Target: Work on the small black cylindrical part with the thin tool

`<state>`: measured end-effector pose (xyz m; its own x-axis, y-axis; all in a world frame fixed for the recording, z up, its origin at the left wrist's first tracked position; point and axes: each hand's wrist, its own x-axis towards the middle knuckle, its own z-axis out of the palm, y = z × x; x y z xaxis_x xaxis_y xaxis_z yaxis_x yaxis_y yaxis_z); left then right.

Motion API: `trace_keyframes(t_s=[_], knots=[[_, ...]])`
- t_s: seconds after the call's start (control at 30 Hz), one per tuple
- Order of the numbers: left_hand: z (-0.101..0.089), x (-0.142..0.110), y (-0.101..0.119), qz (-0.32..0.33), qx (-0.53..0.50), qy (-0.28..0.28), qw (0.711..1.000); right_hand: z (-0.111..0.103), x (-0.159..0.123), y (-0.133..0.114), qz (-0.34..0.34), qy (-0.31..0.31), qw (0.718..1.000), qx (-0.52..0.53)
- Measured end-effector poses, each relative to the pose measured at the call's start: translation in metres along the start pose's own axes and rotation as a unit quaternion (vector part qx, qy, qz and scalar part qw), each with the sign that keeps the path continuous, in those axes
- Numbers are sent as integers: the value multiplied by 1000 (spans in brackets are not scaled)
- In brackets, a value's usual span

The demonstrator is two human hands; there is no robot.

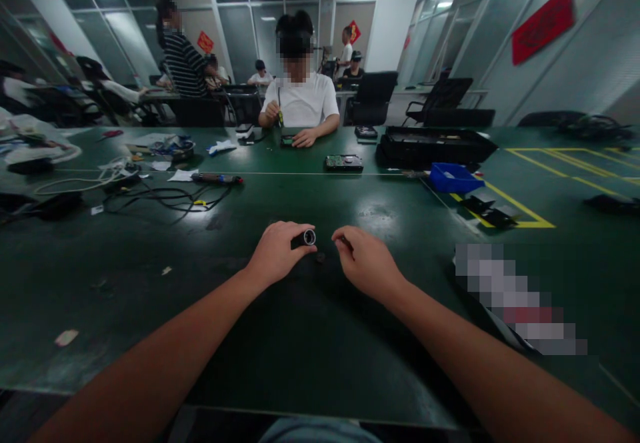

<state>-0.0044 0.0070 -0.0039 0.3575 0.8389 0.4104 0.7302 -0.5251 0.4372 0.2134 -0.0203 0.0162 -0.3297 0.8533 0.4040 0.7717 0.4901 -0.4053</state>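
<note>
My left hand (pixel 275 251) is closed around a short black flashlight (pixel 303 238). Its round end, rimmed in silver, faces to the right and toward me. Just across a small gap, my right hand (pixel 367 260) is closed in a pinch. Something small and dark (pixel 346 240) shows between its thumb and fingers, too hidden to name. Below the gap between my hands, a small dark round piece (pixel 320 257) lies on the green table (pixel 280 363). Both hands are held just above the tabletop.
A pixelated packet (pixel 515 303) lies at the right. Farther off are a circuit board (pixel 344 162), a blue bin (pixel 455 178), a black tray (pixel 435 146) and black cables (pixel 165 196) beside a pen-like tool (pixel 217 178). A person (pixel 300 96) works opposite.
</note>
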Motion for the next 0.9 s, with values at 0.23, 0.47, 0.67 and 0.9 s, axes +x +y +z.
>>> trace_keyframes(t_s=[0.23,0.47,0.67,0.9], knots=[[1,0,0,0,5,-7,1000,16,7,4,3,-96,993,-65],[1,0,-1,-1,-4,-2,1000,14,10,6,-3,-122,991,-47],[-1,0,3,8,-24,7,1000,3,7,4,-11,-7,1000,15],[0,-1,14,68,-63,-4,996,7,1,2,-67,46,995,52]])
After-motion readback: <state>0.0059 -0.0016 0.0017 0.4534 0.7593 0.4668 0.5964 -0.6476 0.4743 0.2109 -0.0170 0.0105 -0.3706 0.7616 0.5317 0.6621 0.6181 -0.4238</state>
